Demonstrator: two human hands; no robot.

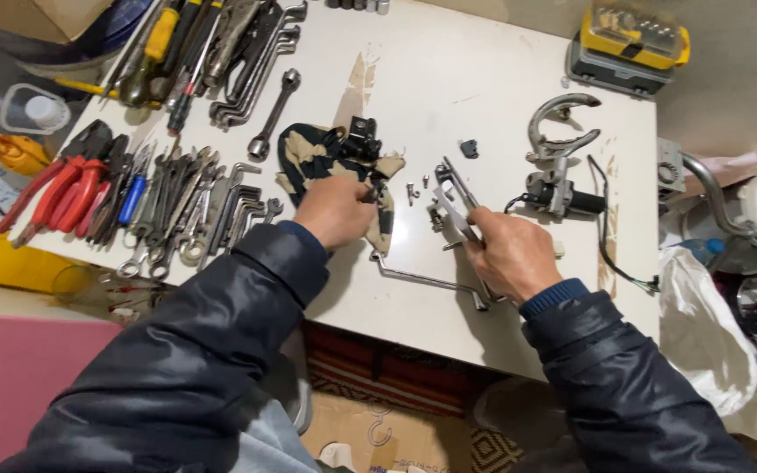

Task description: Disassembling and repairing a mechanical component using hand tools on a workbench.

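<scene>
Right hand (508,254) fingers clamp a metal lever bracket (454,206); left hand (336,210) pinches the rag (330,158). Loose screws (412,191) between could get knocked off the tabletop (449,79).

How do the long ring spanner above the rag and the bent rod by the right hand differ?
The ring spanner is straight with a round head at each end; the bent rod is thin and kinked at its ends. The ring spanner lies free on the table, apart from both hands; the bent rod runs under the right hand. The ring spanner lies steeply diagonal, the bent rod nearly level. Both are bare grey metal.
</scene>
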